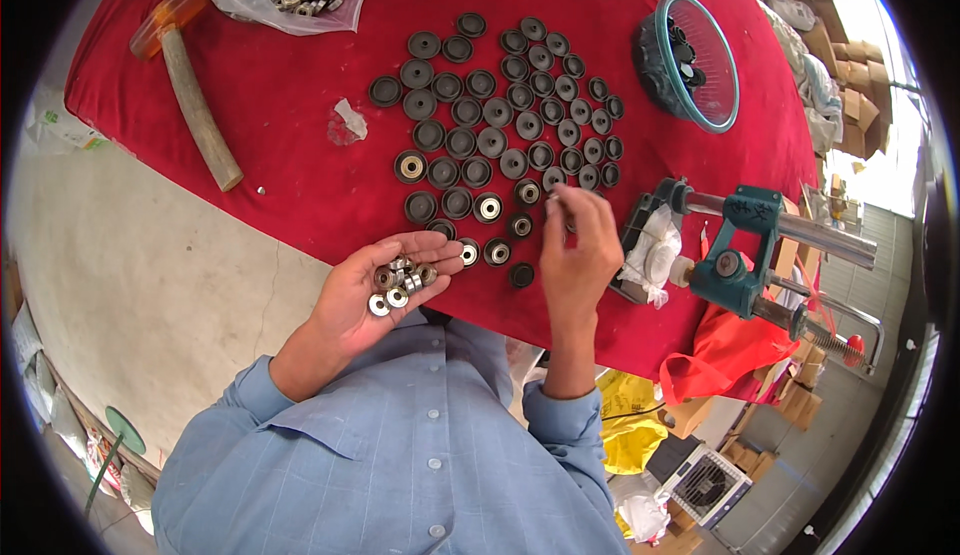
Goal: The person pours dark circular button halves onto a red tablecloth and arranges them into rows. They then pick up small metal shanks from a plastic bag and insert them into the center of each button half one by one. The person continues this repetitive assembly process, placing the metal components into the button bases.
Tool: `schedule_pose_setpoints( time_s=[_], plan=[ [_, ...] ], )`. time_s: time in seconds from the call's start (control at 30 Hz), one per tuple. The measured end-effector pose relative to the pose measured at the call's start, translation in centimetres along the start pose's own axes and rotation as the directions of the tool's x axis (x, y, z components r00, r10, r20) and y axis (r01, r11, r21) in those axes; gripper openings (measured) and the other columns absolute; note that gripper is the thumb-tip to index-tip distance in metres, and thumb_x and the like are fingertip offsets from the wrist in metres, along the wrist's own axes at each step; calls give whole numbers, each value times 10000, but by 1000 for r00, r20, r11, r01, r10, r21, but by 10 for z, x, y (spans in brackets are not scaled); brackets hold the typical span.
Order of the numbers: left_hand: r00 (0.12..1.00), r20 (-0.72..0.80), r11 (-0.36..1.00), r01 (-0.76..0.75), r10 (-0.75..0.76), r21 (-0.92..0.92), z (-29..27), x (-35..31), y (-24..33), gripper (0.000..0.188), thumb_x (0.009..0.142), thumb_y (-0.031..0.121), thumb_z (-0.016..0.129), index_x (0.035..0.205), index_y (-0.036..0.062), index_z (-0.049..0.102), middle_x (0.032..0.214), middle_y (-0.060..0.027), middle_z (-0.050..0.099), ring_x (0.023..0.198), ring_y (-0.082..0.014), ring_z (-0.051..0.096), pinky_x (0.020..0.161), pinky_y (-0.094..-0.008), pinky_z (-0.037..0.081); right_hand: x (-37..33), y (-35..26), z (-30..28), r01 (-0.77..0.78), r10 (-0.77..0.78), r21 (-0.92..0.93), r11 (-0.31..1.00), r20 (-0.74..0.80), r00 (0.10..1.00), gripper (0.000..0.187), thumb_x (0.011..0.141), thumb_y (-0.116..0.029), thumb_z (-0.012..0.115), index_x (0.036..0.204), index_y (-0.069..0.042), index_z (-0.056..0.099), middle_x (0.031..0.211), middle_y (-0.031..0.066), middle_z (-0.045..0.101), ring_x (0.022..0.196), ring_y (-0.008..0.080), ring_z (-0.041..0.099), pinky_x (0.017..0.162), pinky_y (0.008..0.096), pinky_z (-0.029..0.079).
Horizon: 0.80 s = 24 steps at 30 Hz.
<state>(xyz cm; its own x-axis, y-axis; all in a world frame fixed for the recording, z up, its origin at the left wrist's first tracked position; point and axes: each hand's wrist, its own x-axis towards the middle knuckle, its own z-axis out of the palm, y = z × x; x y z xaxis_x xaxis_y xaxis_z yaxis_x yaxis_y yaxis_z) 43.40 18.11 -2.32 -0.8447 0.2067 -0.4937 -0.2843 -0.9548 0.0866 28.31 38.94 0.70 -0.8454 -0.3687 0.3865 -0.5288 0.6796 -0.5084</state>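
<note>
My left hand is palm up near the table's front edge, cupping several small shiny metal ball bearings. To its right, my right hand hovers over the front of a spread of round black flanged caps. Its thumb and fingertips are pinched together; what lies between them is too small to make out. The caps lie in rough rows. A few nearest my hands, such as one cap between them, carry a bearing in the centre, as does another cap on the left side.
A green hand press with white wrapping stands at the right. Behind it sits a teal-rimmed basin of black parts. A clear bag of bearings and a wooden-handled mallet lie far left on the red cloth.
</note>
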Motion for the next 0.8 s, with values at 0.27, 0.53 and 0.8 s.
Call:
schedule_pose_setpoints(
  time_s=[0.27,0.53,0.8],
  plan=[
    [1000,23,1000,-6,6,-3,0,1,0,456,1135,224,437,1421,-89,603,1498,-298,603,1427,-414,582,1225,-513,487,2,34,20,82,-91,-169,982,-46,995,227,927,39,747,1148,-11,756,1116,126,736,951,303,736,815,395,613],
    [1000,25,1000,-20,19,10,-1,0,-2,450,1130,228,444,1410,-79,617,1488,-292,615,1427,-402,586,1223,-498,489,-10,27,21,123,-123,-237,964,16,992,320,887,43,709,1198,8,774,1193,124,739,1041,316,712,922,430,581],
    [1000,-2,999,-24,24,23,3,1,-1,468,1121,217,449,1439,-96,590,1508,-295,600,1437,-409,577,1204,-492,509,-16,22,13,110,-90,-315,943,78,993,493,844,100,617,1296,-34,758,1283,106,744,1179,331,684,1065,455,492]
  ],
)
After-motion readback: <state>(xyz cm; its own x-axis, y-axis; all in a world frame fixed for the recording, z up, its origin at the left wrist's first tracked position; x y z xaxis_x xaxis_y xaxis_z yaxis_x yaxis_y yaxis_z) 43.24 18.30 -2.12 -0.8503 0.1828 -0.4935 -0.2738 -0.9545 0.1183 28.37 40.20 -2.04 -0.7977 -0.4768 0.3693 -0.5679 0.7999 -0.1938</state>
